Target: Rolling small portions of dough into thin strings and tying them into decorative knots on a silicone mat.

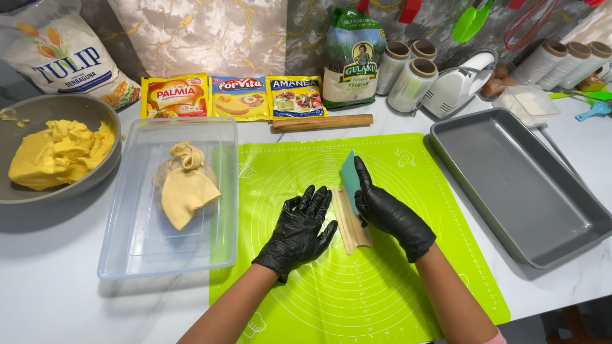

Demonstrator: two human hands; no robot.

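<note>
Fingers of the right hand (pixel 392 213), in a black glove, close on a teal scraper (pixel 349 181), its blade upright against the right edge of a narrow dough strip (pixel 352 224). The left hand (pixel 299 229), also gloved, lies flat with fingers spread, holding nothing, its fingertips touching the strip's left side. The strip lies near the middle of a green mat (pixel 382 280). Left of the mat, a clear tub (pixel 140 255) holds folded dough (pixel 185 188); further left, a grey bowl (pixel 95 172) holds more yellow dough. A wooden rolling pin (pixel 322 122) lies behind the mat, and a grey baking tray (pixel 516 185) sits to its right.
</note>
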